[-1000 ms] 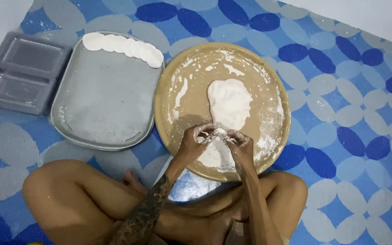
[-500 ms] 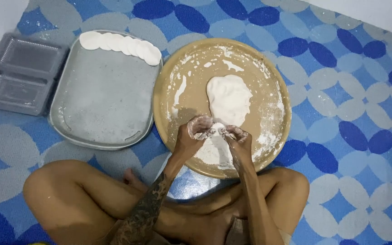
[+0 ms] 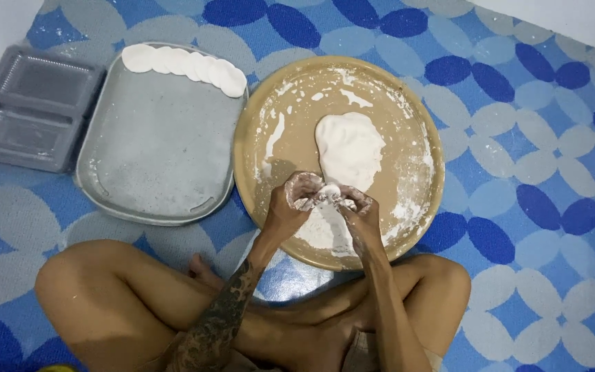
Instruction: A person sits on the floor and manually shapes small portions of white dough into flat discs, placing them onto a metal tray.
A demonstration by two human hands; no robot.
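A round tray (image 3: 421,124) lies on the mat (image 3: 531,207) in front of the crossed legs (image 3: 125,303). A dough lump (image 3: 350,148) sits on it, behind both hands. Left of it lies a metal tray (image 3: 153,158) with dough discs (image 3: 186,66) along its far edge; further left, a plastic container (image 3: 29,110).

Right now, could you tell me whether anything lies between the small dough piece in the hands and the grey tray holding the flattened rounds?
Nothing visible does. The small dough piece sits between the left hand and right hand, and only the round board's rim separates it from the grey tray.

Small dough piece (image 3: 330,191) mostly hidden betw. both hands' fingers; plastic container (image 3: 29,110) cut off at left edge.
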